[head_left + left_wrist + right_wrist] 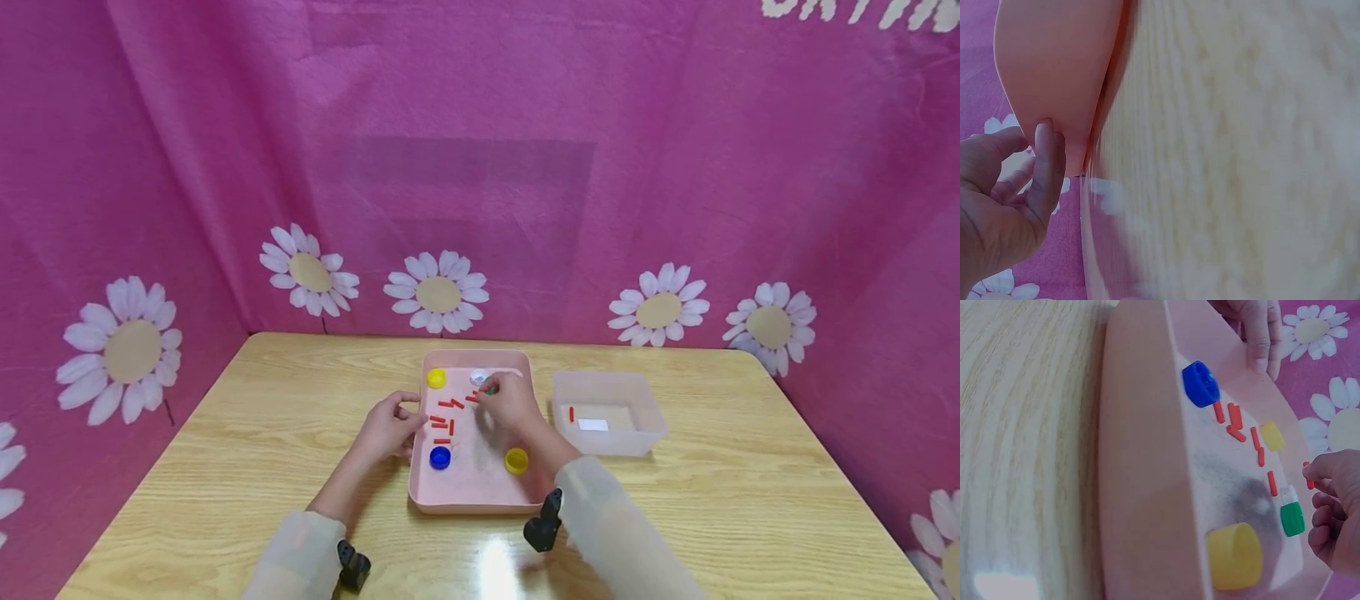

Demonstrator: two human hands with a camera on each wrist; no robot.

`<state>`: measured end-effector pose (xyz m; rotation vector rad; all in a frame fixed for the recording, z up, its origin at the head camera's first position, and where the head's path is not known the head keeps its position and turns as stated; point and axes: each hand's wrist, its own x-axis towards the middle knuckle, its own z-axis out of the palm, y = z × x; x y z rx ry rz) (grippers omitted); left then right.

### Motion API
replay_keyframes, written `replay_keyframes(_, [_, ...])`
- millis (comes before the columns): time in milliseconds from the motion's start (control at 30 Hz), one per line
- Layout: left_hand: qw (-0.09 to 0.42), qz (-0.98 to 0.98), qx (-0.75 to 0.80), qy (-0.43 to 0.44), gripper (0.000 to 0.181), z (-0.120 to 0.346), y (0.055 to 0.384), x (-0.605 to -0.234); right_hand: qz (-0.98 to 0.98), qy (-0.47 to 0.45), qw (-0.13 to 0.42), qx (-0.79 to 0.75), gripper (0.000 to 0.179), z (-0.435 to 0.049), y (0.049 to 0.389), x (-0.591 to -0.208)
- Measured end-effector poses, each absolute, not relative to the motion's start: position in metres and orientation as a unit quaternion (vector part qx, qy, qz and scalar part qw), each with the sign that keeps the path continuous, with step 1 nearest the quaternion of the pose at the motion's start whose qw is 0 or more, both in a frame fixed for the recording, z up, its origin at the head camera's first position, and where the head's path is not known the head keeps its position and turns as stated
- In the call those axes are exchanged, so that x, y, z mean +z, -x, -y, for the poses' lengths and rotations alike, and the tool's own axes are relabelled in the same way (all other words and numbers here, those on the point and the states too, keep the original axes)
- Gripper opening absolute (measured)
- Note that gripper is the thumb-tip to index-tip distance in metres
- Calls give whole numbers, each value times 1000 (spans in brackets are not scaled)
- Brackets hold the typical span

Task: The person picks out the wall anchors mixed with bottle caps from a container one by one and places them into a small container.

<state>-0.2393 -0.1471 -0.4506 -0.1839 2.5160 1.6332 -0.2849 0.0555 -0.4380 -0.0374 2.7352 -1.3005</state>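
Note:
A pink tray (480, 506) holds several short red sticks (452, 427) and several bottle caps. My left hand (392, 427) grips the tray's left wall at the rim; the left wrist view shows its fingers (1045, 169) against the outer side. Over the tray's far right part, my right hand (512, 400) pinches one red stick (1309, 476) between thumb and forefinger. Below that hand in the right wrist view sits a green cap (1292, 519), with a clear-white cap (1289, 494) beside it. A blue cap (440, 457) and a yellow cap (516, 461) occupy the near corners.
Another yellow cap (437, 379) lies in the far left corner of the tray. Right of the tray stands a translucent box (609, 442) with one red stick and a white label or card (592, 425). The wooden table (750, 500) meets pink flowered cloth behind.

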Motion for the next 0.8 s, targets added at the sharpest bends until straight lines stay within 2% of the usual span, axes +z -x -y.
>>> replay_keyframes(233, [71, -835, 542, 59, 42, 146, 237, -449, -906, 51, 33, -419, 7, -63, 282, -422])
replay_keyframes(467, [76, -834, 542, 69, 42, 146, 237, -449, -924, 108, -29, -364, 8, -76, 280, -410])
replay_keyframes(800, [80, -837, 536, 77, 43, 145, 237, -448, -929, 119, -38, -349, 10, -97, 279, -400])
